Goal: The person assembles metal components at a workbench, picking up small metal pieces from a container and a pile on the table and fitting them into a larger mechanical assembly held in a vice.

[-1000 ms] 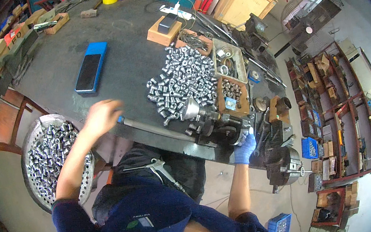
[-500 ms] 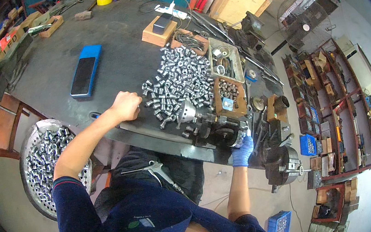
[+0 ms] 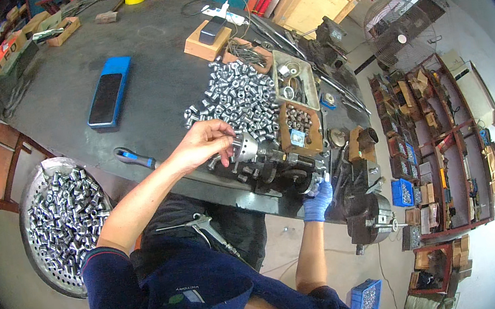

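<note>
- Along the near edge of the dark table [image 3: 153,92], my bare left hand [image 3: 206,145] is at the silver holed head [image 3: 247,147] of the dark machine [image 3: 269,167]; thumb and fingers bend nearly together — whether they grip a small part, I cannot tell.
- My right hand [image 3: 319,199], blue-gloved, is at the machine's other end, fingers partly hidden — I cannot tell how far they close.
- Just beyond the machine lies a heap of metal fittings [image 3: 241,96].
- Left of me, a second pile of fittings [image 3: 62,205] sits inside a perforated pan [image 3: 59,281].
</note>
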### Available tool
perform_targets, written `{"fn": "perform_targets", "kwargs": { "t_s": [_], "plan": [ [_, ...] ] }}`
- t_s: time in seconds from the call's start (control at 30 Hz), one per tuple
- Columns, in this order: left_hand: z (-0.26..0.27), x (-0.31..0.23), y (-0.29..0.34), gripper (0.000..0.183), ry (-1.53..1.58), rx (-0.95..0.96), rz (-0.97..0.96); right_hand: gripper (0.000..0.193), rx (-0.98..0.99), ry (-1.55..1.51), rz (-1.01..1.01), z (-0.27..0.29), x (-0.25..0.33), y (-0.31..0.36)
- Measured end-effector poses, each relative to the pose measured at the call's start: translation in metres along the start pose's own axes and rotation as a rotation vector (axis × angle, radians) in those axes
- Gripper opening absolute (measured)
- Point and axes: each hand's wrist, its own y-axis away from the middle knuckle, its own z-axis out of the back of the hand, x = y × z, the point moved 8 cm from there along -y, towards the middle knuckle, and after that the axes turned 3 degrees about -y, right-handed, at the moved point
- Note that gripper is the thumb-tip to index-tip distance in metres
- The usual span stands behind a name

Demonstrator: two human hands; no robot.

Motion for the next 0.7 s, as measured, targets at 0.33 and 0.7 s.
{"fn": "perform_targets", "kwargs": {
  "t_s": [0.33, 0.7],
  "plan": [
    [-0.003, 0.006, -0.002, 0.014, -0.024, 0.088, 0.006, 0.028, -0.068, 0.032, -0.015, -0.006, 0.015, 0.02],
    [-0.001, 0.005, 0.0, 0.017, -0.171, 0.113, 0.007, 0.048, 0.168, -0.075, -0.043, -0.033, 0.04, 0.038]
  ]
}}
